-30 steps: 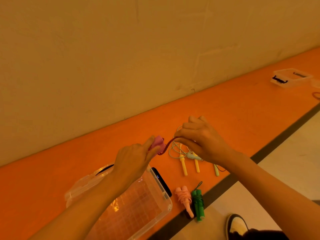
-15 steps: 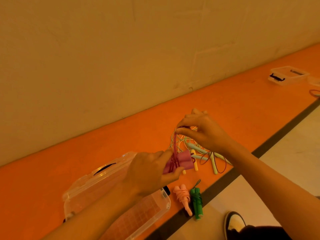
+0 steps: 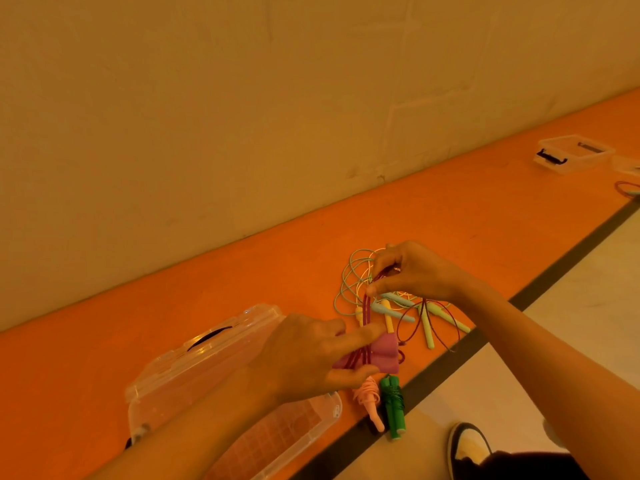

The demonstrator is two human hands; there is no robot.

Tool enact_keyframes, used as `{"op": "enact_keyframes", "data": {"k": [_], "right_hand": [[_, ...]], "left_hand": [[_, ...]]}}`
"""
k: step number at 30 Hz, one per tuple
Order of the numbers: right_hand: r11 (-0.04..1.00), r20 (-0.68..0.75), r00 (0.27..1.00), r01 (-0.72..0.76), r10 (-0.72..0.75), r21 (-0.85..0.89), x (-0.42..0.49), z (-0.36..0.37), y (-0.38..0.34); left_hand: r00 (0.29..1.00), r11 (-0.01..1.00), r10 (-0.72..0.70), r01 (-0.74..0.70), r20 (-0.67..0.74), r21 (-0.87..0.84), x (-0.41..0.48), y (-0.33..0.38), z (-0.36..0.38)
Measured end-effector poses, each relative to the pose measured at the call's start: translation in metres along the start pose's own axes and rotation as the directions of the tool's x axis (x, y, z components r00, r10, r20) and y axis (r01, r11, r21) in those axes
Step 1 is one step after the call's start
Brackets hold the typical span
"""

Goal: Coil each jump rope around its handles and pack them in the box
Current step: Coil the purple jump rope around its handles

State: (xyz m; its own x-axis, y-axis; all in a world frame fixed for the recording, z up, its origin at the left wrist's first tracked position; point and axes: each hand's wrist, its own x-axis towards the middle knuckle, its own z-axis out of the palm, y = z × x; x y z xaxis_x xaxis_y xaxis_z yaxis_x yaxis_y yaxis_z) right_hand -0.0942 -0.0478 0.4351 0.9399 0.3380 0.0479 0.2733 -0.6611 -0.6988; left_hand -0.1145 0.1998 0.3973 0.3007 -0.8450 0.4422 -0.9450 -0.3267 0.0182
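A clear, ribbed plastic box (image 3: pixel 166 379) is set leftmost on the orange surface. Beside it, smooth pink handles (image 3: pixel 381 356) are clamped by the left hand (image 3: pixel 311 355). Above, thin red cord (image 3: pixel 367 317) is pinched by the right hand (image 3: pixel 412 271).

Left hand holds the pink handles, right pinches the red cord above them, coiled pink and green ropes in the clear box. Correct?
No: head view shows the coiled pink rope and coiled green rope on the orange surface beside the clear box, not in it. The left hand holding the pink handles and right hand pinching the red cord are right.
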Motion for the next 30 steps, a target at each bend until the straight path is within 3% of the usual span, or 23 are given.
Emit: {"op": "enact_keyframes", "data": {"k": [5,14,22,26,30], "right_hand": [[0.986,-0.061,0.992,-0.097,0.106,0.139,-0.010,-0.017,0.012],[0.961,-0.217,0.939,-0.243,0.268,0.135,-0.029,-0.044,0.046],[0.970,-0.409,0.883,-0.243,0.230,0.021,-0.011,-0.019,0.041],[0.963,-0.416,0.871,-0.266,0.263,0.051,-0.007,-0.007,0.047],[0.943,-0.291,0.900,-0.282,0.324,0.179,-0.012,-0.004,0.053]], "left_hand": [[0.990,0.984,-0.102,0.085,-0.102,-0.158,-0.003,-0.026,-0.006],[0.949,0.951,-0.230,0.171,-0.218,-0.259,-0.011,-0.041,-0.024],[0.980,0.963,0.012,-0.065,-0.198,-0.262,-0.004,-0.007,-0.008],[0.968,0.925,-0.165,0.085,-0.190,-0.370,0.000,-0.011,-0.014],[0.863,0.752,-0.472,0.289,-0.178,-0.593,-0.003,-0.025,-0.019]]}}
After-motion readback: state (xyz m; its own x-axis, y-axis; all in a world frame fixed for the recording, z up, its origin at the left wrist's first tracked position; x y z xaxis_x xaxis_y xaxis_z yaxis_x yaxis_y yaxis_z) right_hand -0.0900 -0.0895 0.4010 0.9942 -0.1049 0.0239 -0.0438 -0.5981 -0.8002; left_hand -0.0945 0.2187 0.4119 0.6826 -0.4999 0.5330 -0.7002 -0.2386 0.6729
